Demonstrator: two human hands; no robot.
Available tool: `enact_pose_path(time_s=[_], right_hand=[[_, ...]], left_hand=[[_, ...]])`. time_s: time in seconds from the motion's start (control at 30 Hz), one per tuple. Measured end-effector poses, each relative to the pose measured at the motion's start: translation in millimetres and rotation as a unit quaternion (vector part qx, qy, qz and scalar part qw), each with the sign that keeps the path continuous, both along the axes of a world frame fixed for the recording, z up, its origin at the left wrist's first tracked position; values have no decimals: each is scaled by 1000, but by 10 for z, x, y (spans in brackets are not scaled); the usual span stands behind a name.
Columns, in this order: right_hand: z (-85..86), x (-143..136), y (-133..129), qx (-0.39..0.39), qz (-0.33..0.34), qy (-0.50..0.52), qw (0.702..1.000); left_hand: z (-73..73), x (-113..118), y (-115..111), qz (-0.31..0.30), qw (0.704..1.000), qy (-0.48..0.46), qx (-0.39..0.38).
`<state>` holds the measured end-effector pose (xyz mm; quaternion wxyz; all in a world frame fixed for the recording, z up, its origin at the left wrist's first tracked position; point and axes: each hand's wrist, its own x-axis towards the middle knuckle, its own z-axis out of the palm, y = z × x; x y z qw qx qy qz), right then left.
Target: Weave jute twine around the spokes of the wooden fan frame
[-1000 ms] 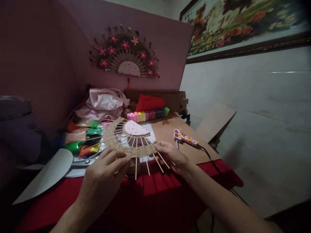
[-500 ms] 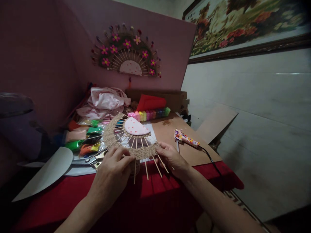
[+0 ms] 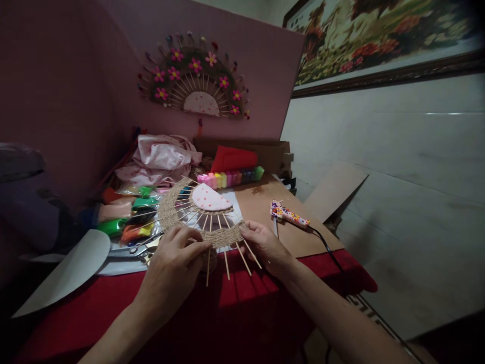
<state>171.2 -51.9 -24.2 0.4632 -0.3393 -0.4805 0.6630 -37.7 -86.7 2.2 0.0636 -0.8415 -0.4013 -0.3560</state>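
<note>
A half-round fan of thin wooden sticks, with a band of twine woven through them, is held tilted over the table edge. Spotted pink-white fabric covers its small half-circle centre. My left hand is closed on the lower edge of the twine band, thumb and forefinger pinched by a stick. My right hand grips the band's right end, its thumb on top and other fingers underneath, partly hidden. Bare stick ends stick out between both hands. A roundish brown thing, perhaps a twine ball, is partly visible behind the left fingers.
Scissors and bagged coloured clay lie left, near a half-round white sheet. A flower-patterned glue gun with a black cord rests on brown board at right. Behind are crumpled pink fabric and a finished flowered fan.
The whole view has shifted slightly, so things appear a little further left. Both hands keep nearly the same hold on the fan.
</note>
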Motion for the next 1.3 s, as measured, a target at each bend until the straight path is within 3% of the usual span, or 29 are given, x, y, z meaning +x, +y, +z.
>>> enact_pose_path(time_s=[0.23,0.5,0.87,1.0,1.3], right_hand=[[48,-34,-10,3,-3,-33,999],[27,-27,10,10,-1,-55,998],[42,-26,9,4,3,-32,999],[58,-29,4,-9,0,-31,999],[8,-4,32,17,2,-43,999]], left_hand=[[173,184,88,-58,996,-21,-59],[342,391,242,-69,988,105,-85],[347,470,169,-14,966,255,31],[367,502,120,-4,954,297,41],[279,483,260,-49,958,279,53]])
